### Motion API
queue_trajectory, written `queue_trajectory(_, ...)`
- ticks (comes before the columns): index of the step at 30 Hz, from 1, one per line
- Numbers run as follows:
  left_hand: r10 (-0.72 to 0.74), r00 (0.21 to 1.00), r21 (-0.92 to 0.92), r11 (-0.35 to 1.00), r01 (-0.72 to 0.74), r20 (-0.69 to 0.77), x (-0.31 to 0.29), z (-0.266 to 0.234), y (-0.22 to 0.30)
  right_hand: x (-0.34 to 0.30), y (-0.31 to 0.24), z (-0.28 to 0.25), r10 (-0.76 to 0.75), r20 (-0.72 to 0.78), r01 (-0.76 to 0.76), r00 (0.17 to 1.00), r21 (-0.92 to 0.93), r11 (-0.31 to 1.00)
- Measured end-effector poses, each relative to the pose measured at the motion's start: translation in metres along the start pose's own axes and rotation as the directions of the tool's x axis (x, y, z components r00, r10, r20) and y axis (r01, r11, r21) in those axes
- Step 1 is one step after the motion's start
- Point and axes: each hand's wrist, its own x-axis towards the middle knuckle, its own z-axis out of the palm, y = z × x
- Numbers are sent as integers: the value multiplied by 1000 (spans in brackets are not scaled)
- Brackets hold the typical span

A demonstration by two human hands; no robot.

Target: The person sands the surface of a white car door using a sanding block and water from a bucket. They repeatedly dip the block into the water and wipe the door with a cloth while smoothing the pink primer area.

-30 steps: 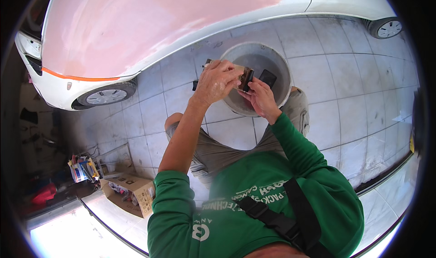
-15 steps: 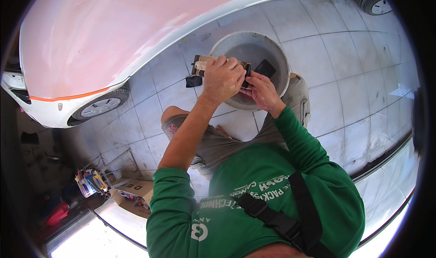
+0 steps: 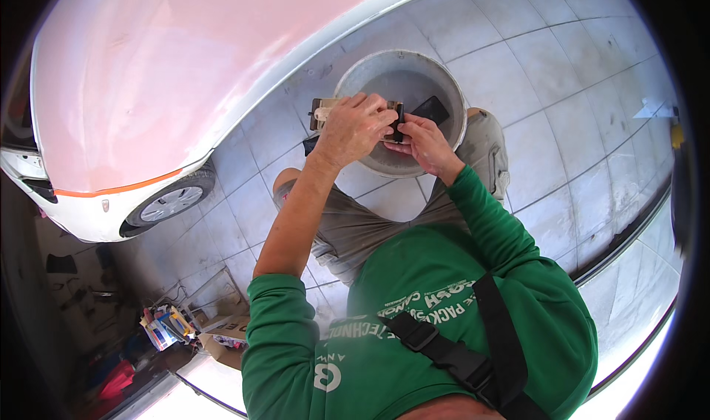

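Over a round grey bucket [image 3: 451,87] holding cloudy water, my left hand [image 3: 352,130] is wrapped from above around a beige, long hand sanding block [image 3: 323,109] with dark clip ends. My right hand [image 3: 429,146] pinches the block's right end, where a dark strip like sandpaper shows; my fingers partly hide it. A flat black piece [image 3: 433,110] lies in the bucket, just beyond my right hand. Another small black piece [image 3: 310,145] rests on the floor left of the bucket, partly covered by my left wrist.
A car's pinkish, sanded-looking panel [image 3: 170,65] fills the upper left, with its wheel [image 3: 171,202] below. My knees flank the bucket on the tiled floor [image 3: 518,94]. A cardboard box [image 3: 224,338] and assorted packages [image 3: 166,325] stand at lower left.
The view has shifted slightly, so the car and floor sit differently in it. Both hands stay on the sanding block; my left fingers have moved slightly along its top.
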Motion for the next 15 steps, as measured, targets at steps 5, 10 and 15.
queue_trajectory(5, 77, 997, -8, 997, -77, -18, -3, -5, -11, -1, -9, 7, -19, 3, 19, 1000, -64, 998)
queue_trajectory(10, 121, 988, 48, 992, -117, -99, 3, -5, -21, 5, -29, 13, 1, 27, 1, 1000, -76, 997)
queue_trajectory(15, -16, 978, 9, 1000, 19, -207, 7, 7, -22, 8, -36, 18, -16, 34, 21, 999, -129, 991)
